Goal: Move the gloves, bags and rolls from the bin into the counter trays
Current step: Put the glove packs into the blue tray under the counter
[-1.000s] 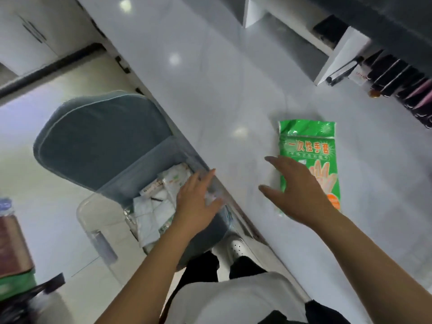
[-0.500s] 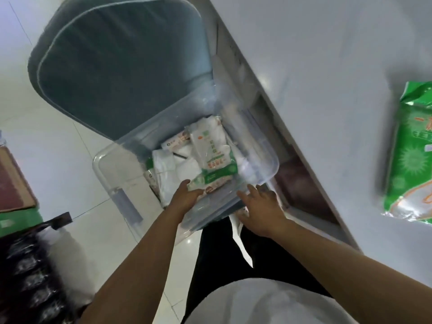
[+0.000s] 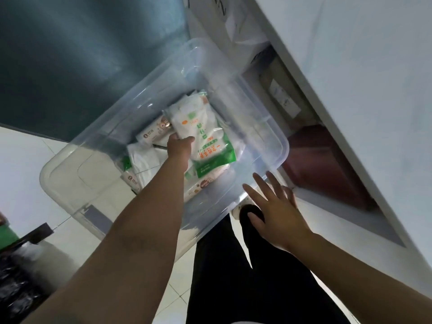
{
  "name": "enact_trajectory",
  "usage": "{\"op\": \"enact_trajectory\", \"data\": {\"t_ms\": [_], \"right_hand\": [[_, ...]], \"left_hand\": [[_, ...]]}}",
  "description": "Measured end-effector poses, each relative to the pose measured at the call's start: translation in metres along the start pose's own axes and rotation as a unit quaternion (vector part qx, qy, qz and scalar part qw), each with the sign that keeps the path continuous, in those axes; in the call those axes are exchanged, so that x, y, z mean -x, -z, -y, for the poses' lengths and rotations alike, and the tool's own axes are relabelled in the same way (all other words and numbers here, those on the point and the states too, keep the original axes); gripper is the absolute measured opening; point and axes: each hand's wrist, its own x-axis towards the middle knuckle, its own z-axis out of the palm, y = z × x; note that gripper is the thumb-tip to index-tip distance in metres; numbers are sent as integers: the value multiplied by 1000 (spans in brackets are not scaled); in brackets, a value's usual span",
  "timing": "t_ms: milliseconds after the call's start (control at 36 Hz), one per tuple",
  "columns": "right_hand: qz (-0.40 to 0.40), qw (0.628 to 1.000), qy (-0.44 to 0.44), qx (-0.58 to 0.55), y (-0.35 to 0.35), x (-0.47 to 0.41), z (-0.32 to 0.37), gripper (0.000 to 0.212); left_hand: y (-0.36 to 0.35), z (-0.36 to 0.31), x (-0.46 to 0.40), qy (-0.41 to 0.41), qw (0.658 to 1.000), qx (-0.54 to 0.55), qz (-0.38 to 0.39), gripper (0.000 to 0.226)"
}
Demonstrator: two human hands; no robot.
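A clear plastic bin point(image 3: 268, 127) sits on the floor beside the counter, holding several white and green packets. My left hand point(image 3: 178, 148) reaches down inside it and grips a white packet with green print point(image 3: 203, 134), lifted a little above the pile. Other white packs point(image 3: 145, 160) lie underneath at the left. My right hand point(image 3: 273, 206) hovers with its fingers spread just outside the bin's near rim, holding nothing. The counter trays are out of view.
The white counter point(image 3: 362, 66) runs along the right, with an open dark recess point(image 3: 327, 174) under its edge. A teal chair cushion point(image 3: 81, 54) stands behind the bin. My dark trousers point(image 3: 245, 277) are below; black bags point(image 3: 18, 288) lie at the lower left.
My view has swung from the counter down to the bin. My left hand went deeper in and closed on the white and green packet. My right hand left the counter and came beside the bin rim.
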Motion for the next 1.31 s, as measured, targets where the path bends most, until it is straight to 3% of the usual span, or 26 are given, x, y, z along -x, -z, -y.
{"op": "enact_trajectory", "data": {"t_ms": [194,389,500,611,778,833,917,1000,1056,1167,1306], "right_hand": [[17,999,-8,-38,8,-1,1,63],[46,993,-30,-106,40,-1,14,58],[42,988,-24,-150,68,11,22,57],[29,959,-22,-280,103,30,35,47],[-7,887,44,-460,179,67,41,20],[-30,861,60,-504,209,80,38,19],[-59,806,60,-585,256,94,28,32],[-46,731,22,-681,299,102,15,47],[-16,703,-8,-711,322,109,8,50],[61,684,-2,-727,348,131,-9,51],[88,719,30,-688,354,160,-52,53]], "left_hand": [[-6,-7,9,1,998,57,-17,39],[18,-16,62,-3,992,123,-11,49],[51,-21,104,-40,996,76,1,45],[81,-32,155,-95,994,61,1,47],[117,-69,226,-196,979,44,30,33],[126,-87,249,-253,966,46,32,33],[137,-117,286,-347,936,43,27,31],[140,-145,324,-442,895,39,40,39],[137,-159,348,-496,866,35,49,40],[118,-179,396,-601,795,-20,82,37],[72,-187,434,-674,720,-80,143,36]]}}
